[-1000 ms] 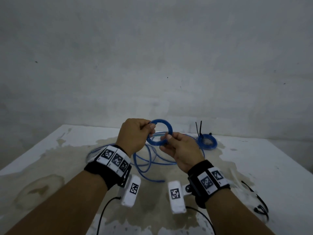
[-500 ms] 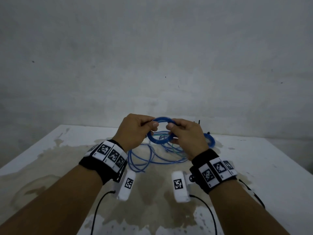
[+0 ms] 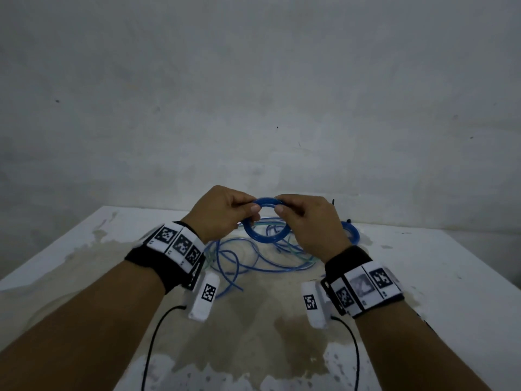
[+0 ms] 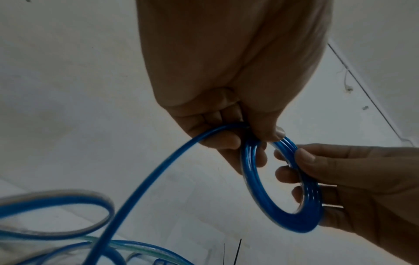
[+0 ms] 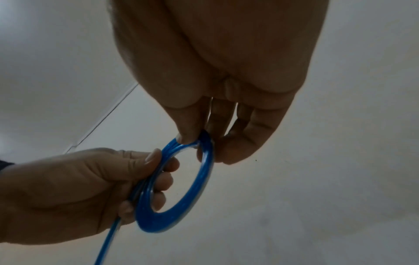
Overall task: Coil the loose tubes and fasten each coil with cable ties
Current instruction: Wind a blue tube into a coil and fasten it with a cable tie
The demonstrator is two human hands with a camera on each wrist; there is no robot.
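A small coil of blue tube hangs above the table between both hands. My left hand pinches its upper left side, thumb on top. My right hand pinches the upper right side, thumb against the fingers. In the left wrist view the coil shows several turns, and its loose tail runs down from my left fingers. The tail joins the loose blue tubes lying tangled on the table. A finished blue coil lies partly hidden behind my right hand, with a black cable tie sticking up.
The white table is stained brown in the middle and ends at a grey wall just behind the tubes. Black cables trail from the wrist cameras toward the near edge.
My right hand has moved from under the coil to its upper right side, beside the left hand. The loose tubes on the table have shifted.
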